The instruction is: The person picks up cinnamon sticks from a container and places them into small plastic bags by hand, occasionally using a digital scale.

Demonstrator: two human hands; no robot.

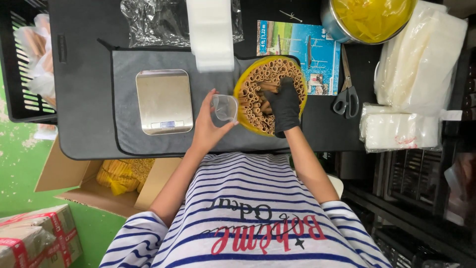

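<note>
- Rolls: brown, tube-shaped, packed upright in a yellow bowl on the grey mat, just right of the scale.
- Right hand, black-gloved, sits in the bowl, fingers curled down among the rolls; grip on any one roll not discernible.
- Left hand, bare, holds a clear cup tilted at the bowl's left rim.
- Step, as judged: picking rolls out for the cup.
- Next move calls for a gentle pinch, since the rolls look brittle, and a steady cup mouth facing the bowl.
- Scissors and bag stacks lie to the right, untouched.
</note>
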